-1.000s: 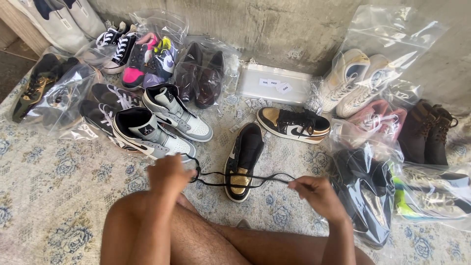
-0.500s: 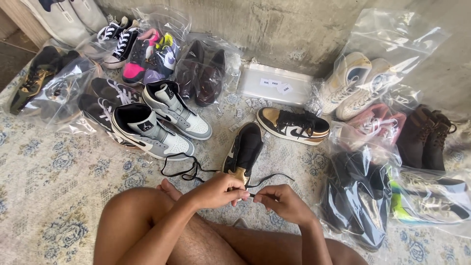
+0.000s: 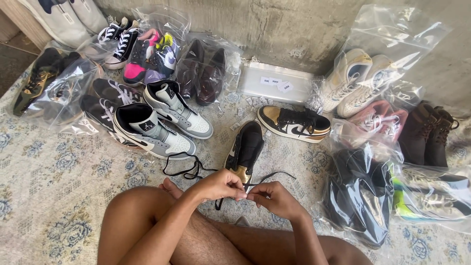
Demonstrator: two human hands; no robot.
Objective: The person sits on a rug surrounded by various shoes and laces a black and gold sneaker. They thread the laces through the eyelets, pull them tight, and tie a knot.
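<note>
Both hands meet just in front of the heel of a black-and-gold leather high-top sneaker that lies toe-away on a pale, flower-patterned woven rug. The left hand and the right hand have their fingertips pressed together, each pinching the same thin flat black shoelace, which loops loosely across the rug to the left and trails off to the right of the shoe. Its matching sneaker lies on its side just beyond. To the left stand two grey-and-white high-tops with black collars. Crinkled clear plastic bags ring the scene, one holding a glossy dark brown pair, another a white pair. A flat, clear rectangular pouch with small white labels leans against the rough concrete wall.
</note>
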